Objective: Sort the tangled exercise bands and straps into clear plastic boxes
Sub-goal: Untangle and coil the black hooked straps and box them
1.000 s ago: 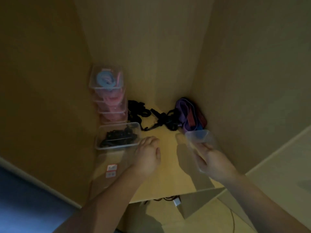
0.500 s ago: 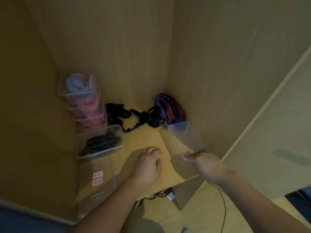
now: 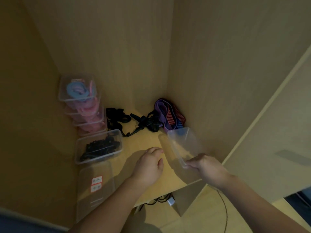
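1. Inside the wooden cabinet, in the head view, an empty clear box (image 3: 181, 145) is being held tilted above the shelf (image 3: 146, 140) by the right hand (image 3: 207, 167). The fingers are being kept curled round its near rim, and its far end is being pointed toward the back right corner.
2. Nothing is being held by the left hand (image 3: 148, 165). It is being rested knuckles-up on the shelf just beside the tilted box, with its fingers loosely curled.
3. Finished work is being shown at the left wall. Pink and blue bands are being kept in a stack of clear boxes (image 3: 80, 105), and black straps are being kept in an open box (image 3: 99, 147) in front of the stack.
4. A clear piece with two labels (image 3: 96, 184) is being left flat at the front edge of the shelf. Whether it is a lid or another box cannot be told.
5. Unsorted things are being left loose at the back. A tangle of black straps (image 3: 134, 121) is lying against the rear wall, touching the purple and red-striped bands (image 3: 168, 115) in the right corner.
6. The task is being judged well past halfway. The tangle is yet to be pulled apart, the purple bands are probably being lined up for the empty box, and the open box is yet to be closed.
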Available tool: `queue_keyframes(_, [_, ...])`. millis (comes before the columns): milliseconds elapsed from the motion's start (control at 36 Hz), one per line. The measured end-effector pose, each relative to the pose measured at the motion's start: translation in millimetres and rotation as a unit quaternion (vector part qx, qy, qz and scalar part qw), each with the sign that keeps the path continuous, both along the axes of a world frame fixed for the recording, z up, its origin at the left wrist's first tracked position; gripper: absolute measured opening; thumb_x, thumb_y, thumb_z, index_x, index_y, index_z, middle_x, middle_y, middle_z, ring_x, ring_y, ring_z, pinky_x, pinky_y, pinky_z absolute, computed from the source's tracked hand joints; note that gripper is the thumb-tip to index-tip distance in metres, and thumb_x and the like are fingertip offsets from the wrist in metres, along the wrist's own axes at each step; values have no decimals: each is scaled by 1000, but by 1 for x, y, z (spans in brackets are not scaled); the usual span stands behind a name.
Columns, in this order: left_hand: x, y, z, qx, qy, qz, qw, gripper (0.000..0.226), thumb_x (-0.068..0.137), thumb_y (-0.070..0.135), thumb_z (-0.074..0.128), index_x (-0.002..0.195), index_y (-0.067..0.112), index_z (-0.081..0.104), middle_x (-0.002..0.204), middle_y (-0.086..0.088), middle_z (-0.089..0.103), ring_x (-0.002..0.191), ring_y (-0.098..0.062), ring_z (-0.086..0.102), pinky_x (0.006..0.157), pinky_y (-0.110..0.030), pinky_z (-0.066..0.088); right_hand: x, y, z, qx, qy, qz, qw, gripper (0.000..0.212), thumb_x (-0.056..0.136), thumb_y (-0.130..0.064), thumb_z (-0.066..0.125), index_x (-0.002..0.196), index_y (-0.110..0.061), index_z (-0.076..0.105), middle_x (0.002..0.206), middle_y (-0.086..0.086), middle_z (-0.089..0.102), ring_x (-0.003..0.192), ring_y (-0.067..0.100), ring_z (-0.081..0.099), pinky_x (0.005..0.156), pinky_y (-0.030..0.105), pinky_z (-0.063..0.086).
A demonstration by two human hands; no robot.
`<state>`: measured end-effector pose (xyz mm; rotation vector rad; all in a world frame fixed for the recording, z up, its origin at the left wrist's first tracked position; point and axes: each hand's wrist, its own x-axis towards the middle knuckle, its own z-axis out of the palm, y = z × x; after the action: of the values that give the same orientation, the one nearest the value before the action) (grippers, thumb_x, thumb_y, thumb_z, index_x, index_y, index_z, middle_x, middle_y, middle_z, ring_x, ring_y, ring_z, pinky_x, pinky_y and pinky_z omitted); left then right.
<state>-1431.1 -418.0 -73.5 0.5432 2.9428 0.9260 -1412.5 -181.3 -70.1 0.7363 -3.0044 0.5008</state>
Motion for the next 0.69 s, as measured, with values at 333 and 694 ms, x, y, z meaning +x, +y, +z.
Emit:
queue_keyframes(333, [-7, 24, 24, 181, -99, 71, 976, 50, 99, 38, 43, 144, 17, 37, 130, -1, 55, 100, -16, 63, 90, -34, 52, 4, -16, 19, 7, 197, 42, 979, 29, 65, -6, 83, 88, -19, 72, 71, -6, 68, 63, 16, 64, 63, 24, 52])
queue_keyframes(694, [-1, -10, 30, 157, -103, 209, 960, 67, 98, 13, 45, 154, 12, 8, 139, -9, 50, 121, -19, 51, 86, -14, 33, 3, -81, 22, -45, 166, 160, 972, 34, 97, -47, 50, 99, -22, 72, 96, -8, 70, 92, 14, 63, 84, 32, 48])
